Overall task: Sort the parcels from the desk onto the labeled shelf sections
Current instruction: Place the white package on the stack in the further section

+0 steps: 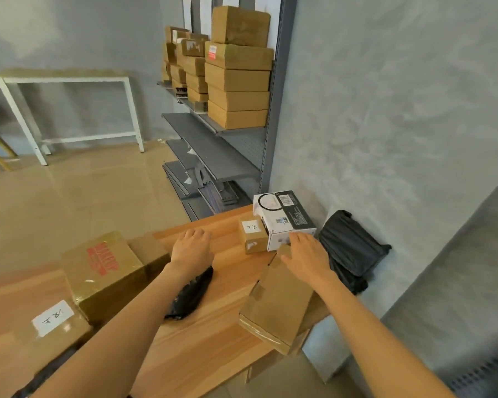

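Left hand (191, 248) palm-down over worktop (213, 334), fingers loosely curled, holding nothing. Right hand (306, 258) fingers straight, resting on far end of flat brown parcel (279, 303), fingertips touching white-black box (285, 219). Small labelled box (252, 232) just beside it. Black bag (351, 248) against wall. Brown parcels stacked on shelf (237, 81).
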Motion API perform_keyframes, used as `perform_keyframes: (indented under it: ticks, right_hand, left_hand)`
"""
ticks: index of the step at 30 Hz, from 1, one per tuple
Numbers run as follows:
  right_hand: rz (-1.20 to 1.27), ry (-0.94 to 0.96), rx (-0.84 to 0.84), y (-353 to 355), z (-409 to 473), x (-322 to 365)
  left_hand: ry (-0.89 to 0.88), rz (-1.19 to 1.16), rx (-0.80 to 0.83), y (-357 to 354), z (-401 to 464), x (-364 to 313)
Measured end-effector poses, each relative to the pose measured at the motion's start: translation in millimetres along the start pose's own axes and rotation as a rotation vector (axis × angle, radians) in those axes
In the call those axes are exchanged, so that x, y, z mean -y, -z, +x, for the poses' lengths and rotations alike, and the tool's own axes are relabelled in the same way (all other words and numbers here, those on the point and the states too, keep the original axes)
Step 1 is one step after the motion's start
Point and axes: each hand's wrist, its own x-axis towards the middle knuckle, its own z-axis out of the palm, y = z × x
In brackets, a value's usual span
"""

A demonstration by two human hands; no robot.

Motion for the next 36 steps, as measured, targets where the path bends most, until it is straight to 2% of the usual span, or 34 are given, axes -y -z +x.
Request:
perform_keyframes:
  ticks: [12,21,30,36]
  right_hand:
    - [-0.055,-0.206,0.126,-35.6,99.2,-86.4]
    - [-0.047,-0.209,0.206,-75.9,167.8,-117.7]
    - [0.198,-0.24,0.293,-121.5,242.5,-155.6]
    - [0.375,-0.326,0.413,-155.9,271.4,-179.6]
  left_hand:
    - [-0.117,-0.114,0.132,-70.9,159.9,-50.9]
    - [-0.137,-0.179,0.286,-125.0,230.5,-84.3]
    - [0.081,-0.433,0.442,-154.7,281.6,-114.0]
    - [0.192,-0.352,0.435,-172.4,295.7,-131.8]
